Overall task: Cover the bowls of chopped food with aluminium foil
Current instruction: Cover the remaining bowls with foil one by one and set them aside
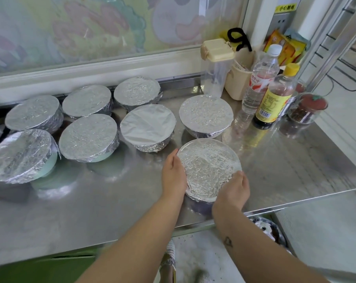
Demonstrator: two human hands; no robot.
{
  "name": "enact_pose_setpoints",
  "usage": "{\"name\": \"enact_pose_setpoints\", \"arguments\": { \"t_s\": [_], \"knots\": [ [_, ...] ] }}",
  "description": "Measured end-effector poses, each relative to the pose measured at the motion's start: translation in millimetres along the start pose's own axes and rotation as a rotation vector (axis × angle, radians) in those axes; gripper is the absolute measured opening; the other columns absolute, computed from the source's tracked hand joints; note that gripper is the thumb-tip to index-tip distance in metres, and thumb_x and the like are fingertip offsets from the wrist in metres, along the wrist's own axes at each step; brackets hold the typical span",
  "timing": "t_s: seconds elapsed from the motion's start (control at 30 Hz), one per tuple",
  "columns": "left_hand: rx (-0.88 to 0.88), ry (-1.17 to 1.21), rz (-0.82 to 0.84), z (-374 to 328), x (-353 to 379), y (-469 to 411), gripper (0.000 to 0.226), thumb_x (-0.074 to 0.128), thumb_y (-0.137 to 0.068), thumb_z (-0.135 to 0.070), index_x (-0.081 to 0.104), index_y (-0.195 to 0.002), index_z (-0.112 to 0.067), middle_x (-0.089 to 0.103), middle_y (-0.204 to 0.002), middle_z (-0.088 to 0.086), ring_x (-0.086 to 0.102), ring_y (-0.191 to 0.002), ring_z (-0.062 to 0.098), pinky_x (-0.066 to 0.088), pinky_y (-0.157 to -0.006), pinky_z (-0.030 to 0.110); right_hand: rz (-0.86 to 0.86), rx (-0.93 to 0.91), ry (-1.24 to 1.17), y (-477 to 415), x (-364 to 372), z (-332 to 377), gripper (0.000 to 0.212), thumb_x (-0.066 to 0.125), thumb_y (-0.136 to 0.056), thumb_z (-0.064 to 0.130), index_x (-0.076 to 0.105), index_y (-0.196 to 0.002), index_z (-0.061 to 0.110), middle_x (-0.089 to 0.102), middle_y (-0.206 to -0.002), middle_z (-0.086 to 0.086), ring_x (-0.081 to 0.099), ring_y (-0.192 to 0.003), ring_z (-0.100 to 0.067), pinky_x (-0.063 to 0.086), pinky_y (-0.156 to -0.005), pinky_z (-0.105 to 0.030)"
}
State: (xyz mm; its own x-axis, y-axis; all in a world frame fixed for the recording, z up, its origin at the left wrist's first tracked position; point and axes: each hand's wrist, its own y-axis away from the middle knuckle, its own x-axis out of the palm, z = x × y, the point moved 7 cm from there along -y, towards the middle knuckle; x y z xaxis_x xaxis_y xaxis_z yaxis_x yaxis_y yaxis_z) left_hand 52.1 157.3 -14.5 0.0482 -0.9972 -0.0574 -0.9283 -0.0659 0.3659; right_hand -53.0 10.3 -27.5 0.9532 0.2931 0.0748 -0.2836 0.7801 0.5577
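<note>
- Seven foil-covered bowls (87, 137) stand in rows at the left and middle of the steel surface (285, 166), none uncovered.
- Left hand (173, 176): open grip, palm flat against the left rim of the nearest foil-covered bowl (208, 170).
- That bowl sits between both hands, near the front edge.
- Right hand (233, 188): fingers curled loosely over the foil at its near-right rim, pressing, not clenched.
</note>
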Motion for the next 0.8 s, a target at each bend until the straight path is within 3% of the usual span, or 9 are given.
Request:
{"name": "enact_pose_setpoints", "arguments": {
  "t_s": [0.1, 0.17, 0.23, 0.3, 0.4, 0.43, 0.5, 0.63, 0.8],
  "knots": [
    [-0.030, 0.062, -0.070, 10.5, -3.5, 14.0, 0.026, 0.040, -0.104, -0.020, 0.060, -0.119, -0.029, 0.068, -0.114, -0.006, 0.064, -0.104, 0.011, 0.053, -0.092, 0.034, 0.098, -0.064, 0.175, -18.1, 5.7, 17.7, 0.031, 0.043, -0.106, 0.027, 0.067, -0.101, 0.008, 0.065, -0.093, -0.012, 0.057, -0.085, -0.018, 0.044, -0.071, -0.031],
    [-0.066, 0.080, -0.127, 19.1, -9.6, 22.7, 0.022, 0.043, -0.102, -0.018, 0.056, -0.117, -0.027, 0.066, -0.108, -0.005, 0.063, -0.097, 0.012, 0.052, -0.083, 0.031, 0.204, -0.061, 0.285, -31.9, 12.0, 26.6, 0.030, 0.048, -0.104, 0.029, 0.070, -0.095, 0.011, 0.066, -0.084, -0.006, 0.059, -0.081, -0.020, 0.047, -0.073, -0.033],
    [-0.087, 0.092, -0.178, 23.1, -19.3, 21.5, 0.013, 0.049, -0.100, -0.019, 0.054, -0.108, -0.028, 0.065, -0.105, 0.000, 0.061, -0.090, 0.015, 0.049, -0.079, 0.032, 0.309, 0.000, 0.291, -41.0, 15.5, 30.1, 0.027, 0.055, -0.100, 0.034, 0.075, -0.097, 0.016, 0.074, -0.084, -0.001, 0.070, -0.086, -0.024, 0.054, -0.081, -0.040],
    [-0.063, 0.068, -0.190, 18.3, -26.5, 6.8, 0.007, 0.052, -0.099, -0.026, 0.053, -0.104, -0.030, 0.065, -0.110, 0.005, 0.062, -0.096, 0.020, 0.051, -0.090, 0.039, 0.309, -0.016, 0.264, -43.7, 10.8, 31.5, 0.027, 0.055, -0.100, 0.039, 0.075, -0.100, 0.020, 0.076, -0.094, 0.002, 0.071, -0.097, -0.024, 0.055, -0.087, -0.042],
    [0.001, -0.062, -0.045, 2.3, -17.7, -12.6, 0.028, 0.048, -0.099, -0.032, 0.057, -0.126, -0.030, 0.063, -0.123, -0.001, 0.062, -0.111, 0.017, 0.046, -0.104, 0.039, 0.295, -0.096, 0.242, -28.9, 3.5, 25.9, 0.042, 0.047, -0.104, 0.044, 0.060, -0.139, 0.024, 0.061, -0.137, 0.011, 0.055, -0.128, -0.014, 0.040, -0.113, -0.039],
    [0.008, -0.079, 0.014, -1.8, -11.8, -14.5, 0.032, 0.046, -0.102, -0.033, 0.056, -0.132, -0.030, 0.062, -0.126, -0.004, 0.060, -0.115, 0.016, 0.045, -0.106, 0.037, 0.304, -0.109, 0.233, -21.4, 3.7, 23.4, 0.044, 0.043, -0.107, 0.041, 0.053, -0.147, 0.025, 0.055, -0.142, 0.013, 0.048, -0.133, -0.011, 0.035, -0.114, -0.035],
    [0.006, -0.106, 0.073, -4.5, -4.4, -13.6, 0.032, 0.042, -0.105, -0.029, 0.060, -0.132, -0.027, 0.064, -0.125, -0.006, 0.061, -0.116, 0.013, 0.046, -0.106, 0.036, 0.287, -0.121, 0.236, -14.9, 5.3, 18.3, 0.040, 0.037, -0.110, 0.033, 0.053, -0.145, 0.023, 0.057, -0.138, 0.012, 0.051, -0.129, -0.011, 0.037, -0.109, -0.031],
    [0.001, -0.118, 0.016, 2.5, -4.4, -16.8, 0.030, 0.040, -0.106, -0.025, 0.067, -0.117, -0.021, 0.071, -0.112, -0.001, 0.065, -0.108, 0.017, 0.049, -0.104, 0.043, 0.253, -0.128, 0.255, -16.6, 7.8, 14.5, 0.033, 0.033, -0.112, 0.029, 0.064, -0.121, 0.022, 0.068, -0.111, 0.011, 0.063, -0.107, -0.009, 0.047, -0.101, -0.033],
    [0.004, -0.106, 0.021, 7.5, -4.9, -20.3, 0.030, 0.040, -0.107, -0.024, 0.068, -0.111, -0.015, 0.072, -0.107, 0.006, 0.066, -0.105, 0.024, 0.050, -0.099, 0.042, 0.254, -0.139, 0.267, -21.2, 9.4, 10.3, 0.036, 0.033, -0.111, 0.030, 0.066, -0.123, 0.018, 0.070, -0.113, 0.005, 0.065, -0.110, -0.017, 0.050, -0.103, -0.038]
  ]
}}
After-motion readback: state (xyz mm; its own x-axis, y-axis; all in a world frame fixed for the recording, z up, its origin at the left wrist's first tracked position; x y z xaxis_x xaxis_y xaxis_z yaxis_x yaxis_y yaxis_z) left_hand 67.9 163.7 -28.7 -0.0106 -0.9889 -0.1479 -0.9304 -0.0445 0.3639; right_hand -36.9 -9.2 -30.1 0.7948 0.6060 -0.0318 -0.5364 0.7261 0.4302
